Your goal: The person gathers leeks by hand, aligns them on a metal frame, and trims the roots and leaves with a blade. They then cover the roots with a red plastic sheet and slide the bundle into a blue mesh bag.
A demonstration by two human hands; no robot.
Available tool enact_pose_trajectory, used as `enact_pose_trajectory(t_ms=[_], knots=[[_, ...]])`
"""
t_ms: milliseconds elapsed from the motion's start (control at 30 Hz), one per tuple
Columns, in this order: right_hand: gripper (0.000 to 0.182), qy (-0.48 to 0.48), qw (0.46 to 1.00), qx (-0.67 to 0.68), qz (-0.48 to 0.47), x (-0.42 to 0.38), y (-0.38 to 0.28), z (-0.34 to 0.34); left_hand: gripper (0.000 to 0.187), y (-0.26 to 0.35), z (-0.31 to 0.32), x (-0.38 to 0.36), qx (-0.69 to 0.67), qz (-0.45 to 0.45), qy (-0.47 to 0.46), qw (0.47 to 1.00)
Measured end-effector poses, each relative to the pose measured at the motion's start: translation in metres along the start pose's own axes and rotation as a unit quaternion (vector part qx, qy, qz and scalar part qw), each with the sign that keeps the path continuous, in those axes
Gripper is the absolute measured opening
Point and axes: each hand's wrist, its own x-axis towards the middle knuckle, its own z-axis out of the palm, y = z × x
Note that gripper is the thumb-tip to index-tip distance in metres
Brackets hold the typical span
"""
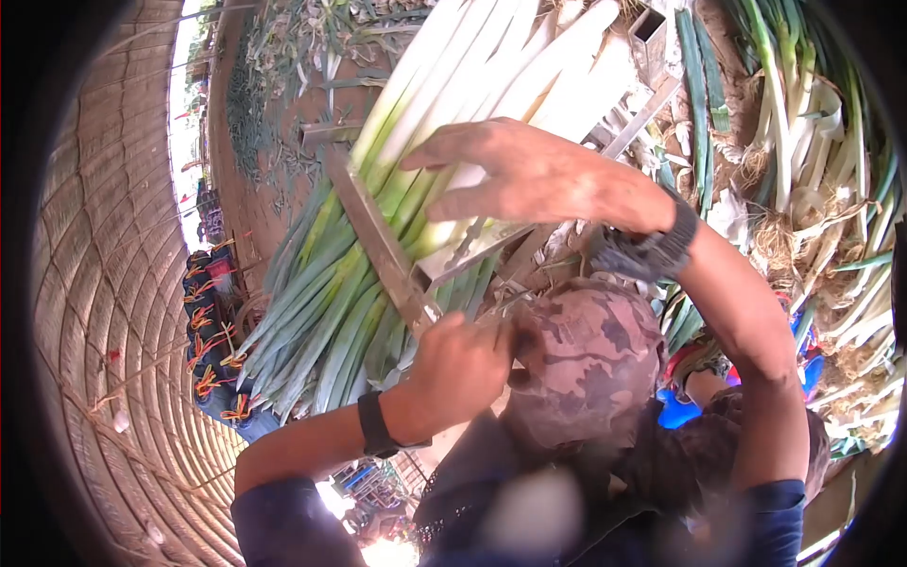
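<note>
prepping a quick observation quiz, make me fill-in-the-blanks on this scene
The person's ____ hand is over the pale part of the stalks.
The ____ hand is near the lower end of the metal bar.
The stalks' leafy ends are coloured ____.
Dark wristbands number ____.
Missing words: right; left; green; two.

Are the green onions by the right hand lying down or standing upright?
Lying down: the green onions stretch lengthwise, white stalks toward the view's top, leaves fanning lower left past the metal bar.
</note>
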Motion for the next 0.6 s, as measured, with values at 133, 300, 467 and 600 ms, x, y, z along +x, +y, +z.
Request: enact_pose_trajectory(t_ms=[133,300,467,600], knots=[[0.061,-0.069,0.979,0.144,0.126,-0.002,-0.034,-0.041,0.032,-0.002,-0.004,0.001,0.022,0.027,0.012,0.999],[0.079,-0.042,0.934,0.298,0.191,-0.011,-0.072,-0.065,0.023,-0.01,0.004,-0.004,0.034,0.067,0.012,0.997],[0.091,0.078,0.85,0.311,0.418,-0.016,-0.136,-0.052,0.021,-0.014,0.021,-0.007,0.02,0.117,0.034,0.992],[0.073,0.147,0.781,0.338,0.505,-0.007,-0.149,-0.02,0.01,-0.009,0.054,-0.001,0.008,0.066,-0.027,0.997]])
